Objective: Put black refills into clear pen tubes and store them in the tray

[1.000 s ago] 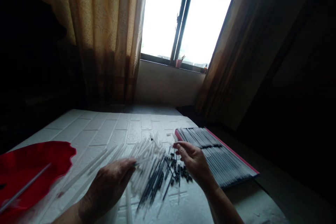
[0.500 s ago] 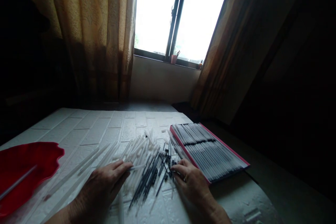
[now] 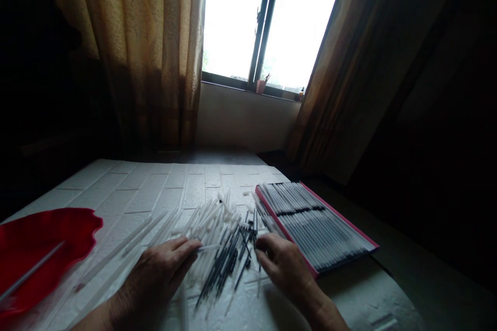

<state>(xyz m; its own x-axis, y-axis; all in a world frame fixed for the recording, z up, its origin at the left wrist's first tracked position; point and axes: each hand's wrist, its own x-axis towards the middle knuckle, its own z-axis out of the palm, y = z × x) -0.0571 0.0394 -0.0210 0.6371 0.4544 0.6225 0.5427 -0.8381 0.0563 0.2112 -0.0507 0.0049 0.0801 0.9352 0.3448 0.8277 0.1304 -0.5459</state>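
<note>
The left hand [image 3: 161,269] pinches a white tube [image 3: 208,249] over the pile; the right hand's [image 3: 285,269] grip is too dim to tell. A careless sleeve-side brush could scatter the dark refills [image 3: 223,264].

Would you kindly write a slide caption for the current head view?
Left hand holding a pale tube beside loose dark rods, right hand near a red-edged box of neatly rowed sticks.

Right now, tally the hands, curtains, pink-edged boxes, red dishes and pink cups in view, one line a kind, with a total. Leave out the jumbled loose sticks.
Left hand and right hand: 2
Left curtain and right curtain: 2
Pink-edged box: 1
Red dish: 1
Pink cup: 1
Total: 7
</note>
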